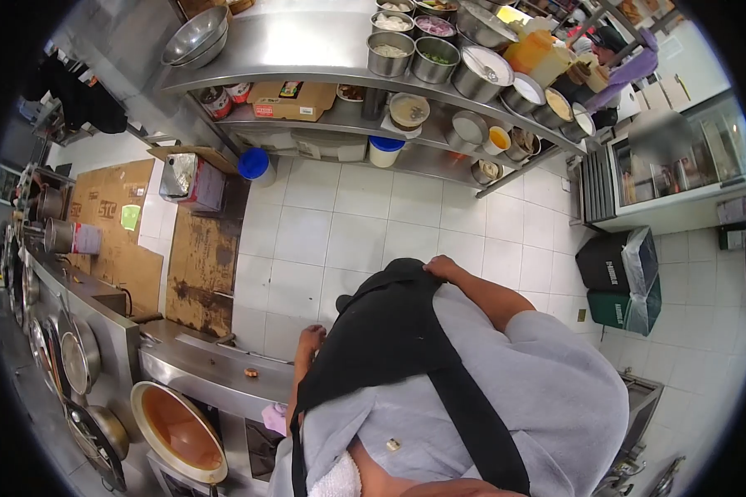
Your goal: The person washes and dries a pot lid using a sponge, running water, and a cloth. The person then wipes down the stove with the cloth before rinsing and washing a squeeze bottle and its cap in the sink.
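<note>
Touching the edge of the matte black cloth apron (389, 327), over a soft grey shirt (522, 364), with curled fingers of the right hand (443, 267); holding the left hand (312, 338) near the flat steel bench (199, 369), cannot tell finger spread

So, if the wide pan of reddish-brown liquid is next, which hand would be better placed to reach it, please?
Probably the left: the left hand is beside the metal counter, on the pan's side. The right hand is at the apron's other side, farther away.
</note>
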The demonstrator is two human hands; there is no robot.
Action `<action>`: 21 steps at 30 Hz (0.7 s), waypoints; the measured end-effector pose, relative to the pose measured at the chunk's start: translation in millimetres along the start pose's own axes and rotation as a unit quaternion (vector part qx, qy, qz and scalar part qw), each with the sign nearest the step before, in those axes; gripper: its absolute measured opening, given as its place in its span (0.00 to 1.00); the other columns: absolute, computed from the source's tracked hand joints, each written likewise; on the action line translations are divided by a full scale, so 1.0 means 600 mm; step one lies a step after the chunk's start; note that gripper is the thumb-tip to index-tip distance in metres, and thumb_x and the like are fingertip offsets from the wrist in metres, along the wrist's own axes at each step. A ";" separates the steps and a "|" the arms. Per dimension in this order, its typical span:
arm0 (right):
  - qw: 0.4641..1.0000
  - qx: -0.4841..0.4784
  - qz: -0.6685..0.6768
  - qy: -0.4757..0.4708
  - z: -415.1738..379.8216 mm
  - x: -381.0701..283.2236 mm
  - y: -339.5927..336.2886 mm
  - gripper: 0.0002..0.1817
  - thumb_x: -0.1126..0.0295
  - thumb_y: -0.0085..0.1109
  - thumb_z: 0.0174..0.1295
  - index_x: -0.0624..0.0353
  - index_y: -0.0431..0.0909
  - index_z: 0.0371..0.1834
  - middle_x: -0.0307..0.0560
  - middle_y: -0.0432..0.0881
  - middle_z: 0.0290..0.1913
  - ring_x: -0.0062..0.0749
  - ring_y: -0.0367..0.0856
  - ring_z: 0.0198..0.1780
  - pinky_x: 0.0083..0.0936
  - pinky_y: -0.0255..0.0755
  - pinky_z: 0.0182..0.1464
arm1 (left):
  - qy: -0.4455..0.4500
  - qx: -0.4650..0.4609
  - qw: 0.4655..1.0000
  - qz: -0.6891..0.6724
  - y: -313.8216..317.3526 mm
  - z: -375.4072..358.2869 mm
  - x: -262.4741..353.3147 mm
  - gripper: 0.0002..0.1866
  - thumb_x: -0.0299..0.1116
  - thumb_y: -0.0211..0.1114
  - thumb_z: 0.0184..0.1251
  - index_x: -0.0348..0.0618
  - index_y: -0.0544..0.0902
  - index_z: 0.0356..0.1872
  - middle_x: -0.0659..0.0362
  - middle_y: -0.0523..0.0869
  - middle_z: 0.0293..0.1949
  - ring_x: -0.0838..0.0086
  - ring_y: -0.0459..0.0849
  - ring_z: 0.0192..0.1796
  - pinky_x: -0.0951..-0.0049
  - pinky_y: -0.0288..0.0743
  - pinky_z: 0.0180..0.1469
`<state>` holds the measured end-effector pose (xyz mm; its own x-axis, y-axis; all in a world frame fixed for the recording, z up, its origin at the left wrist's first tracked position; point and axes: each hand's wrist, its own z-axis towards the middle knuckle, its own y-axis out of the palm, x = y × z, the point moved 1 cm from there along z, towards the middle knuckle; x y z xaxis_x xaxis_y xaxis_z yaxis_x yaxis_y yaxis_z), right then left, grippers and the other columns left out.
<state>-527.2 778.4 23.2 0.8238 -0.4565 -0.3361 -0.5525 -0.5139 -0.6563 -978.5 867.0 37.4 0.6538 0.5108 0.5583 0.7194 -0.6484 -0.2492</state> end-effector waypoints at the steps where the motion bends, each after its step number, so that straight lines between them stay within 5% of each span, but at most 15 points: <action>1: 1.000 0.006 0.021 -0.003 0.000 0.017 0.002 0.24 0.48 0.53 0.57 0.61 0.82 0.38 0.55 0.83 0.41 0.48 0.81 0.44 0.36 0.74 0.47 | 0.008 -0.017 1.000 0.010 0.002 0.031 0.003 0.16 0.35 0.62 0.62 0.35 0.80 0.47 0.57 0.84 0.30 0.73 0.82 0.30 0.73 0.75 0.31; 4: 0.987 -0.007 0.121 0.107 -0.005 0.046 -0.024 0.24 0.47 0.53 0.55 0.57 0.83 0.39 0.56 0.83 0.44 0.51 0.80 0.48 0.37 0.74 0.52 | -0.022 -0.040 0.995 -0.085 0.020 0.122 0.001 0.13 0.35 0.60 0.63 0.40 0.80 0.45 0.61 0.82 0.28 0.76 0.81 0.29 0.77 0.73 0.27; 6: 0.981 -0.012 0.162 0.108 0.000 0.070 -0.047 0.25 0.47 0.54 0.54 0.58 0.84 0.39 0.57 0.83 0.43 0.50 0.80 0.47 0.36 0.73 0.52 | -0.045 -0.034 0.995 -0.085 0.029 0.130 0.077 0.18 0.38 0.59 0.64 0.40 0.77 0.52 0.57 0.84 0.38 0.71 0.84 0.40 0.68 0.77 0.40; 10: 0.977 -0.006 0.189 0.096 0.068 0.149 -0.092 0.27 0.46 0.56 0.52 0.62 0.84 0.37 0.58 0.83 0.41 0.51 0.80 0.47 0.35 0.73 0.52 | -0.036 0.004 0.986 -0.160 0.083 0.156 0.226 0.19 0.38 0.59 0.65 0.40 0.75 0.53 0.58 0.83 0.40 0.71 0.83 0.40 0.71 0.77 0.40; 13: 0.984 -0.017 0.176 0.032 0.117 0.233 -0.157 0.26 0.48 0.58 0.52 0.62 0.84 0.38 0.56 0.84 0.38 0.46 0.83 0.38 0.34 0.77 0.42 | -0.016 0.028 0.973 -0.227 0.160 0.194 0.323 0.20 0.40 0.60 0.65 0.40 0.75 0.54 0.58 0.83 0.41 0.72 0.83 0.40 0.72 0.76 0.40; 15: 0.907 -0.013 0.407 0.110 0.128 0.295 -0.186 0.18 0.54 0.60 0.53 0.60 0.80 0.31 0.45 0.78 0.22 0.28 0.73 0.17 0.26 0.70 0.20 | 0.003 0.022 0.974 -0.227 0.224 0.227 0.383 0.22 0.41 0.61 0.64 0.39 0.75 0.55 0.58 0.83 0.41 0.73 0.82 0.42 0.72 0.75 0.41; 16: 0.895 -0.059 0.402 0.183 0.130 0.326 -0.208 0.16 0.57 0.62 0.55 0.58 0.78 0.37 0.40 0.80 0.32 0.26 0.77 0.32 0.24 0.71 0.26 | 0.011 0.019 0.976 -0.215 0.257 0.249 0.416 0.23 0.42 0.62 0.64 0.39 0.75 0.55 0.58 0.83 0.42 0.73 0.82 0.43 0.72 0.75 0.42; 21: 0.884 -0.063 0.413 0.212 0.067 0.436 -0.238 0.13 0.60 0.59 0.58 0.57 0.77 0.37 0.39 0.80 0.34 0.28 0.80 0.35 0.28 0.75 0.31 | 0.117 0.056 0.967 -0.218 0.327 0.307 0.663 0.29 0.40 0.68 0.60 0.31 0.74 0.57 0.54 0.81 0.50 0.70 0.79 0.51 0.75 0.69 0.56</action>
<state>-227.7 761.4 2.0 0.0269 -0.9308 -0.3646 -0.9746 0.0568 -0.2168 -533.9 1047.1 64.9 0.2212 0.5710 0.7906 0.9439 -0.3291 -0.0264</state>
